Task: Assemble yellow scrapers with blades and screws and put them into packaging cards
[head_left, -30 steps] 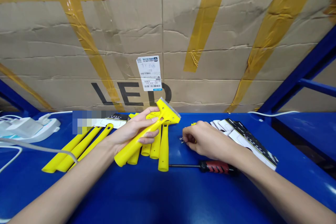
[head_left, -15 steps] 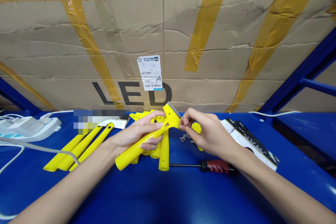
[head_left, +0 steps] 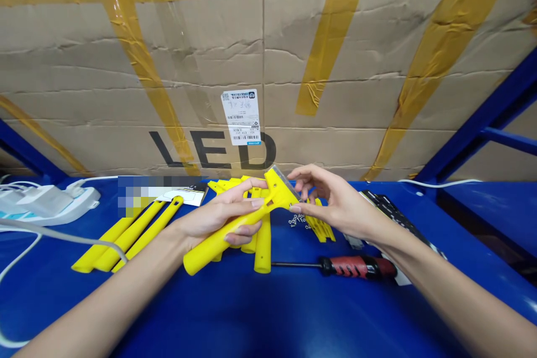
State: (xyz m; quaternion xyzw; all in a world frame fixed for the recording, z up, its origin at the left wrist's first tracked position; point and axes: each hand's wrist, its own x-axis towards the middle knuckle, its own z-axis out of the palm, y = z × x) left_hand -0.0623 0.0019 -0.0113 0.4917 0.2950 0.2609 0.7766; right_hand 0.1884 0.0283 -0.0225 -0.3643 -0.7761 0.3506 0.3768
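Observation:
My left hand [head_left: 235, 207] is wrapped around the handle of a yellow scraper [head_left: 222, 238], its broad head pointing up and right. A thin, shiny blade strip [head_left: 286, 180] runs along the head's edge. My right hand [head_left: 323, 196] is at that head, its thumb on the lower corner and its curled fingers by the blade edge, partly hidden. Beneath the hands lie more yellow scraper handles [head_left: 263, 243]. Small screws [head_left: 296, 219] are piled behind the right thumb, next to small yellow plastic pieces [head_left: 322, 228].
A screwdriver [head_left: 356, 267] with a red and black grip lies in front on the blue surface [head_left: 268, 319]. Yellow handles [head_left: 126, 238] and a power strip [head_left: 79, 204] are on the left. Printed cards [head_left: 398, 224] lie right. A taped cardboard box [head_left: 201, 67] stands behind.
My right hand's pinch at the head's corner has loosened; its fingers have risen along the blade edge while the thumb stays at the corner. The left hand keeps its hold.

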